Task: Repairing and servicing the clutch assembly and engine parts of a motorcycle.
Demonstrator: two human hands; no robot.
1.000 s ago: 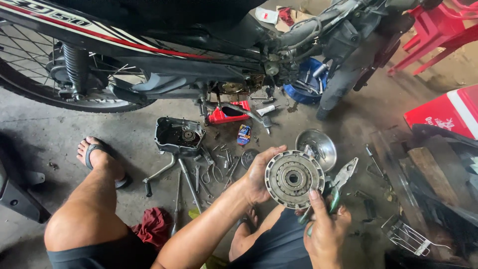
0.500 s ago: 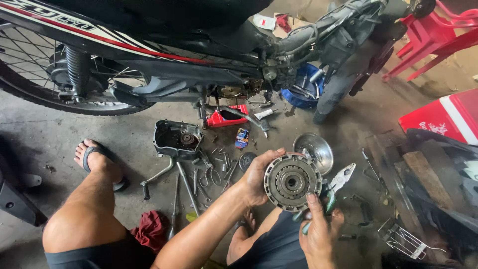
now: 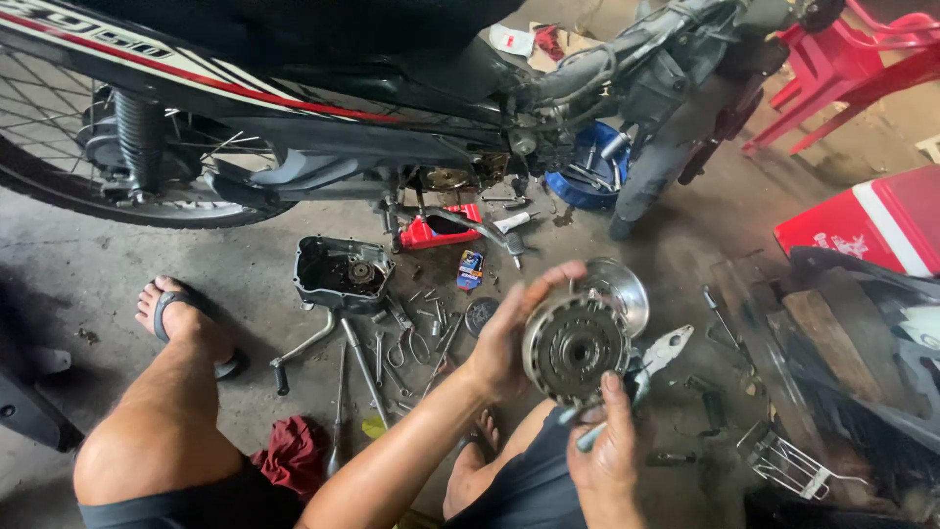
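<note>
Stained concrete workshop floor (image 3: 88,284), with a motorcycle (image 3: 294,108) propped across the top. Sandalled foot (image 3: 181,318) planted at the left; beside it an open engine cover (image 3: 341,271), then a scatter of wrenches and small tools (image 3: 392,353), a red rag (image 3: 294,453) and a red tray (image 3: 441,230). Left hand (image 3: 509,338) cupped round the rim of a round, toothed clutch assembly (image 3: 576,345), held up in the air above a shiny metal bowl (image 3: 617,292). Right hand (image 3: 607,456) clenched on pliers (image 3: 646,367), thumb pressed to the clutch's lower edge. Further right, red plastic chairs (image 3: 832,78) and a red cooler (image 3: 871,230).

Greasy, dark steel, concentric rings about a central hub, teeth around the edge. Judged risk: slippery with oil and gripped only at the rim, so liable to slide out and drop onto the tools below; pliers jaws apt to skid and nick fingers.
</note>
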